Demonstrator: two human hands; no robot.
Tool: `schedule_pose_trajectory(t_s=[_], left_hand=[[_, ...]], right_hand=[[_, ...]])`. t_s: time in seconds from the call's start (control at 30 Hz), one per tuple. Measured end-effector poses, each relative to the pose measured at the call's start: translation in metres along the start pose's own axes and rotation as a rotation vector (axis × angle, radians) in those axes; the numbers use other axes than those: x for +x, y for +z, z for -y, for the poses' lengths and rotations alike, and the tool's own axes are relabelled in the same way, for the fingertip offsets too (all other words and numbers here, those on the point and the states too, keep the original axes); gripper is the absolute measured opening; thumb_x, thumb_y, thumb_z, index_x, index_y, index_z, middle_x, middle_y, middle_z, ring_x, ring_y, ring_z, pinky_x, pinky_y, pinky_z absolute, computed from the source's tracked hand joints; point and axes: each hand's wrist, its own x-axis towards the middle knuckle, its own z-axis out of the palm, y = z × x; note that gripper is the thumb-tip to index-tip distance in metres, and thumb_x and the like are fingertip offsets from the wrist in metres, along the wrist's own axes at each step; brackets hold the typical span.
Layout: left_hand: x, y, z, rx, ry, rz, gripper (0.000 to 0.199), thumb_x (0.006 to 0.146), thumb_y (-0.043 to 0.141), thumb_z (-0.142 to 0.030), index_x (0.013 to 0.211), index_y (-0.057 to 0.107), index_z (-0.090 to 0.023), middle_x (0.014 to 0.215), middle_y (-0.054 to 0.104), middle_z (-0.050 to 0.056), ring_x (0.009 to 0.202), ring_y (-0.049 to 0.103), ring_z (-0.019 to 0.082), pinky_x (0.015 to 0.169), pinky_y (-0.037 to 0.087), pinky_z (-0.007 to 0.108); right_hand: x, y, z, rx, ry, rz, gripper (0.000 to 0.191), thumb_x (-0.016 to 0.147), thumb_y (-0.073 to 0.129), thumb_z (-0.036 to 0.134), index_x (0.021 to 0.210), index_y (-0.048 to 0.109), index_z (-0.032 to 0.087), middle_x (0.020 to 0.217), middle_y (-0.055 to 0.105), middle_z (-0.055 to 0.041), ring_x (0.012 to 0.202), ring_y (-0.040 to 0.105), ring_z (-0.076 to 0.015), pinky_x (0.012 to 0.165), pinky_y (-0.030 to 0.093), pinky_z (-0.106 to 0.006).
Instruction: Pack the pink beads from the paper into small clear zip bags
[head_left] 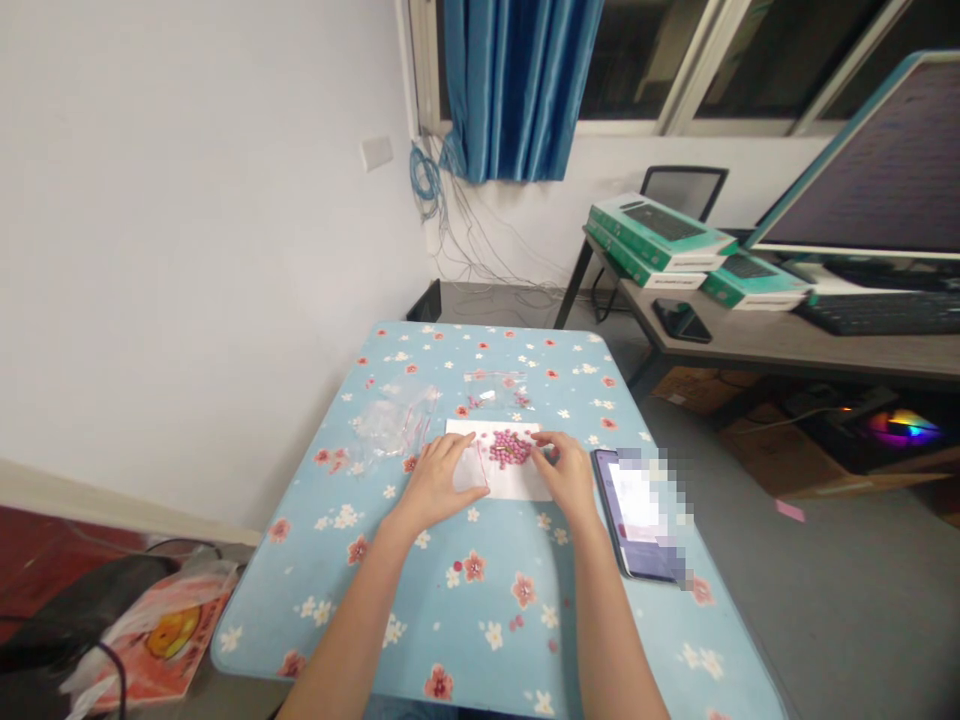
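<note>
Head view: pink beads [510, 448] are heaped on a white paper sheet [472, 470]. The left grip [439, 480] is held open, flat on the sheet at 9 o'clock; the right grip [566, 475] is open just beside the beads at 3 o'clock. A phone [637, 515] is laid beyond it on the floral-covered desk [262, 610].

Just right of the white paper sheet [501, 482], a phone [637, 515] blocks the way; a crumpled plastic bag [386, 420] sits left of the sheet and a small clear bag [493, 390] beyond it. Nearer the person, the flowered counter [420, 640] leaves open passage.
</note>
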Motion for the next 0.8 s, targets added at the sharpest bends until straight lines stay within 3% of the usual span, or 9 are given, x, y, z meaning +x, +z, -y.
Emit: schedule_pose_trajectory(t_s=[0.23, 0.37, 0.8], left_hand=[[0.0001, 0.0012, 0.0006, 0.008, 0.016, -0.013, 0.062, 0.068, 0.071, -0.037, 0.124, 0.047, -0.025, 0.117, 0.054, 0.005, 0.109, 0.049, 0.025, 0.092, 0.039, 0.04], [0.0001, 0.0006, 0.0005, 0.0, 0.033, -0.032, 0.058, 0.068, 0.072, -0.037, 0.121, 0.049, -0.026, 0.115, 0.055, 0.004, 0.108, 0.049, 0.024, 0.092, 0.039, 0.04], [0.0003, -0.0009, -0.0006, 0.001, 0.052, -0.034, 0.055, 0.071, 0.07, -0.036, 0.121, 0.048, -0.025, 0.116, 0.055, 0.004, 0.108, 0.049, 0.023, 0.092, 0.04, 0.038]], right_hand=[[-0.003, 0.0009, -0.0038, -0.254, 0.02, 0.039, 0.025, 0.082, 0.051, 0.026, 0.098, 0.069, 0.021, 0.092, 0.064, -0.0065, 0.085, 0.051, -0.0222, 0.071, 0.03, -0.033], [-0.004, 0.0034, -0.0043, -0.277, -0.013, 0.033, 0.027, 0.083, 0.05, 0.024, 0.103, 0.069, 0.025, 0.095, 0.06, -0.007, 0.088, 0.049, -0.0224, 0.071, 0.028, -0.033], [-0.0043, 0.0021, -0.0027, -0.292, 0.054, 0.058, 0.017, 0.083, 0.053, 0.025, 0.09, 0.068, 0.023, 0.092, 0.062, -0.0048, 0.088, 0.047, -0.0225, 0.072, 0.026, -0.032]])
